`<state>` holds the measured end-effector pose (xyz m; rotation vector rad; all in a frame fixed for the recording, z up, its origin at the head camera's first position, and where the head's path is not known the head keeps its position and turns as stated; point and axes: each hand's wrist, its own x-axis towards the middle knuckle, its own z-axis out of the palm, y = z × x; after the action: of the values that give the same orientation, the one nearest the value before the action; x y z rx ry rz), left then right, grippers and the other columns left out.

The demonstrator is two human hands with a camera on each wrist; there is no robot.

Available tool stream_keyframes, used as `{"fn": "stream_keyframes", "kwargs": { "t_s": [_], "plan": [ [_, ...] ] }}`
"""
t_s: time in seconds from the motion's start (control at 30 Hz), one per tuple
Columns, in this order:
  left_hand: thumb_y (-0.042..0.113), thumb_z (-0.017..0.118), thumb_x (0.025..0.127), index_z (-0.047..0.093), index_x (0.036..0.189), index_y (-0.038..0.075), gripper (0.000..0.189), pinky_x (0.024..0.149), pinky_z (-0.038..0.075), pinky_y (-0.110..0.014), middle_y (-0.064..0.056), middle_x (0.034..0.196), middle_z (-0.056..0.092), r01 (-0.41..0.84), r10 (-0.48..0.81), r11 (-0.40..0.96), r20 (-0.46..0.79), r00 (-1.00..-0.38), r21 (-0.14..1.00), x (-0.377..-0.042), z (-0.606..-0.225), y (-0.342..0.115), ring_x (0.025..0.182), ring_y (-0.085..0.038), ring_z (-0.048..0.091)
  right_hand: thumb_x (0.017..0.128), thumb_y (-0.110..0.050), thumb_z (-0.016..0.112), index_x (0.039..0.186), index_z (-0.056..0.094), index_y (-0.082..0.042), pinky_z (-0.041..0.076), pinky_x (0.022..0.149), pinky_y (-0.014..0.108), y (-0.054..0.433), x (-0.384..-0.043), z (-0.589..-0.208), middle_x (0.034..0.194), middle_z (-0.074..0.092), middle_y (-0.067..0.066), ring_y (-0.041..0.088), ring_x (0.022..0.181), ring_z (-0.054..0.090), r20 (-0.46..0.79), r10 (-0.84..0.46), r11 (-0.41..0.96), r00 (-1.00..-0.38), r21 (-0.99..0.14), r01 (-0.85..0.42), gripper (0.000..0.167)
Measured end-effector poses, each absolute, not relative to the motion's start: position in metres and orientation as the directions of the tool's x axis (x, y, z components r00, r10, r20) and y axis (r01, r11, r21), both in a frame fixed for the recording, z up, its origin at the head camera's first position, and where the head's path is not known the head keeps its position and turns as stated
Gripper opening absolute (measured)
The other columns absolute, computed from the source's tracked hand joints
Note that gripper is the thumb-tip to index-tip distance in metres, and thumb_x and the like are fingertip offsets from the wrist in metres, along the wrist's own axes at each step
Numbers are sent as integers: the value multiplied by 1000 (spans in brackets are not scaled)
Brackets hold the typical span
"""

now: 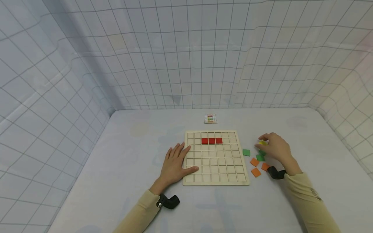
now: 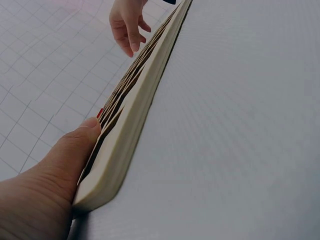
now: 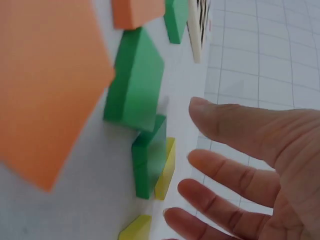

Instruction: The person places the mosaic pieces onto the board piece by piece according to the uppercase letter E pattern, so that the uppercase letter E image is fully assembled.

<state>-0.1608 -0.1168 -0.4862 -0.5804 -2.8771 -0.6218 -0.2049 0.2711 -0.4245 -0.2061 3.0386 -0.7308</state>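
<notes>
A cream gridded board (image 1: 207,161) lies flat, with a row of 3 red square tiles (image 1: 211,140) in its upper cells. My left hand (image 1: 175,166) rests spread on the board's left edge; in the left wrist view its thumb (image 2: 70,150) lies over the rim. Right of the board, my right hand (image 1: 276,148) hovers at a yellow tile (image 1: 263,142). The right wrist view shows its fingers and thumb apart, with nothing between them, near two green tiles (image 3: 150,160) and two yellow tiles (image 3: 166,170). One yellow tile leans close against a green one.
Orange tiles (image 1: 256,172) lie loose between the board and my right wrist. A separate green tile (image 1: 246,152) sits close to the board's right edge. Behind the board is a small card (image 1: 210,118) with a coloured grid pattern. Gridded white cloth (image 1: 189,64) encloses the back and sides.
</notes>
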Motion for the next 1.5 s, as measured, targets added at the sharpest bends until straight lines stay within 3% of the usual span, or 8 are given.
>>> {"fn": "stream_keyframes", "kwargs": {
  "t_s": [0.3, 0.6, 1.0, 1.33, 1.5],
  "plan": [
    [67, 58, 80, 33, 149, 15, 90, 113, 4, -46, -9, 154, 23, 384, 339, 852, 185, -922, 356, -159, -484, -117, 142, -27, 14, 84, -21, 71, 102, 65, 10, 48, 64, 44, 277, -205, -428, 94, 61, 24, 35, 82, 58, -11, -83, 898, -996, -435, -70, 37],
    [67, 58, 80, 33, 149, 16, 90, 113, 4, -46, -9, 154, 23, 385, 338, 851, 189, -922, 356, -159, -484, -117, 142, -26, 13, 84, -13, 69, 105, 68, 6, 49, 62, 41, 271, -211, -431, 96, 61, 21, 31, 80, 57, 1, -117, 894, -993, -436, -106, 29],
    [67, 58, 80, 33, 149, 17, 89, 113, 4, -46, -8, 154, 24, 385, 338, 851, 190, -922, 356, -160, -484, -117, 142, -26, 14, 82, -2, 69, 102, 61, 8, 49, 71, 48, 260, -217, -434, 97, 60, 25, 39, 88, 58, 44, -165, 822, -985, -546, -162, 24],
    [68, 59, 79, 33, 149, 17, 90, 113, 4, -45, -8, 154, 23, 372, 328, 856, 179, -928, 358, -159, -483, -116, 142, -26, 14, 82, 1, 69, 101, 68, 4, 46, 66, 39, 241, -214, -440, 87, 62, 15, 26, 76, 54, 163, -180, 768, -970, -593, -242, 19],
    [67, 59, 79, 35, 148, 16, 90, 113, 6, -47, -9, 154, 25, 380, 329, 852, 196, -924, 361, -159, -483, -116, 141, -27, 16, 82, -1, 71, 97, 71, -1, 41, 58, 31, 215, -212, -437, 83, 63, 9, 20, 67, 49, 209, -225, 721, -952, -621, -307, 15]
  ]
}}
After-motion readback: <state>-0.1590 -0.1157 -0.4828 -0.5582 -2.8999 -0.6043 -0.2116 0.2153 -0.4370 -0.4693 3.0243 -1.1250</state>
